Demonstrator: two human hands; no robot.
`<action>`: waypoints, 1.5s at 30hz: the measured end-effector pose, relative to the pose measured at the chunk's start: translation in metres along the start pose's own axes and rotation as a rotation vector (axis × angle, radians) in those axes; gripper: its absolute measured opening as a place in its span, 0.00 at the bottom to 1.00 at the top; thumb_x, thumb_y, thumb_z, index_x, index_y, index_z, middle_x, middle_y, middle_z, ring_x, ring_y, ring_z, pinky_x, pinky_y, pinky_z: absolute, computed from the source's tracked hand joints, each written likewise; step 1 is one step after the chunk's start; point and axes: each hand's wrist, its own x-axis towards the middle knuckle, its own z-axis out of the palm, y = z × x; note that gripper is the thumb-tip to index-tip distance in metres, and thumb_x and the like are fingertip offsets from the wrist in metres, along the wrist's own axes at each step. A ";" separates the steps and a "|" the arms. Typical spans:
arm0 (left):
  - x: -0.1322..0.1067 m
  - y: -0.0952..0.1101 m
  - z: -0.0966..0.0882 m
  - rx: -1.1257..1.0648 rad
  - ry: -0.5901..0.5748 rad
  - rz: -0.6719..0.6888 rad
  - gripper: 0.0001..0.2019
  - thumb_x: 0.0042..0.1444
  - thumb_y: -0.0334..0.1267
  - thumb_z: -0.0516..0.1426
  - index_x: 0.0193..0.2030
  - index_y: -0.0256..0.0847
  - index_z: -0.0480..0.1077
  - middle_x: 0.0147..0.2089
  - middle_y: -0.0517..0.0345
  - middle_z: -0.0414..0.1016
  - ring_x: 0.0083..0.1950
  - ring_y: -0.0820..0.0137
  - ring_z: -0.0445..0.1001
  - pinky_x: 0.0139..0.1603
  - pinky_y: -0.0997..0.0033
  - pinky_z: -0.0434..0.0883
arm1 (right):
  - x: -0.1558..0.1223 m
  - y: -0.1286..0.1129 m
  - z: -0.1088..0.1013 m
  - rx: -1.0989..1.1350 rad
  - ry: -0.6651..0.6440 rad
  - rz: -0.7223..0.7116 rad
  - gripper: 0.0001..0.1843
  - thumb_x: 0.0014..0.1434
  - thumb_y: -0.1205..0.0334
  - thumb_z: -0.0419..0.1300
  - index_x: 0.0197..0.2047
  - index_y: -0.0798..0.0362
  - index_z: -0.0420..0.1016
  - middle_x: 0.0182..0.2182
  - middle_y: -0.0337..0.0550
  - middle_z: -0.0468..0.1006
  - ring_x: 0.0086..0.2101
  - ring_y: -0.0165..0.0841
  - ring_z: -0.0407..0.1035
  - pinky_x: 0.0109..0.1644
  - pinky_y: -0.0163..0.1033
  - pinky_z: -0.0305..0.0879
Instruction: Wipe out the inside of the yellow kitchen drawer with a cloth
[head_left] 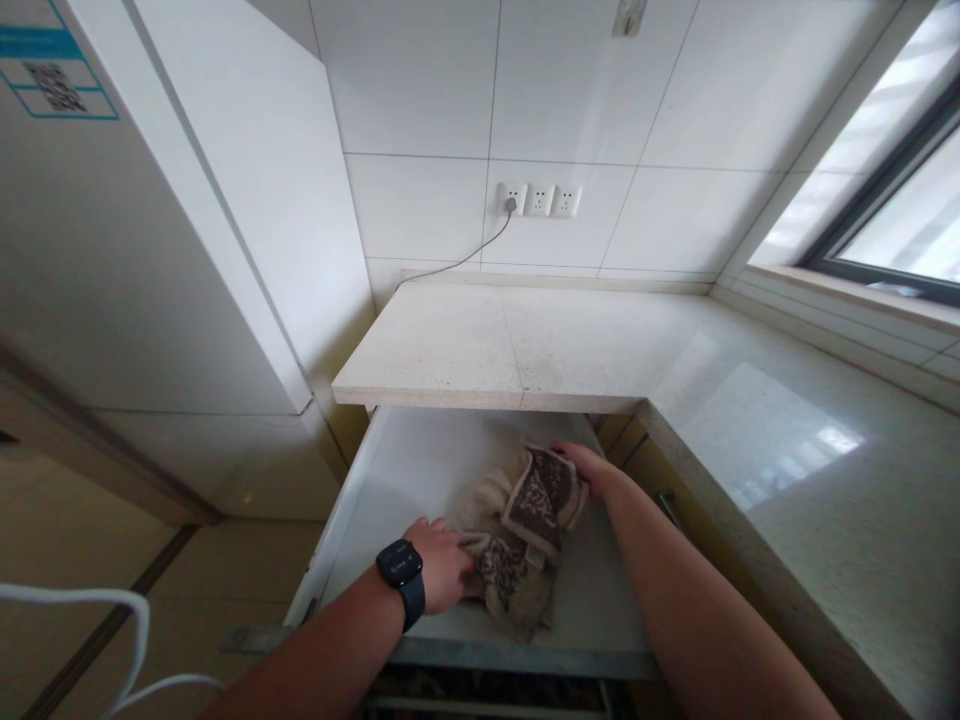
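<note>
A crumpled beige and brown patterned towel (536, 505) lies in an open white drawer (405, 470). My left hand (439, 563), with a black watch on the wrist, grips the towel's left edge, fingers curled at the cloth. At the towel's upper right corner, my right hand (585, 468) has its fingers closed around the edge, the fingertips partly hidden by the fabric. Between the two hands the towel is bunched and folded over itself.
A pale stone countertop (585, 340) overhangs the drawer's back and runs down the right side. On the left stands a tall white cabinet or fridge (187, 250). A cord (465, 262) leads to wall sockets (540, 200). A white tube (142, 630) curves at lower left.
</note>
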 end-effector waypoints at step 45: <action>0.005 -0.012 0.008 -0.068 0.101 -0.058 0.21 0.56 0.41 0.52 0.54 0.48 0.75 0.50 0.49 0.77 0.54 0.49 0.73 0.50 0.43 0.73 | -0.005 0.003 0.032 -0.508 -0.104 0.058 0.60 0.33 0.47 0.76 0.65 0.62 0.60 0.51 0.61 0.74 0.44 0.47 0.74 0.42 0.44 0.71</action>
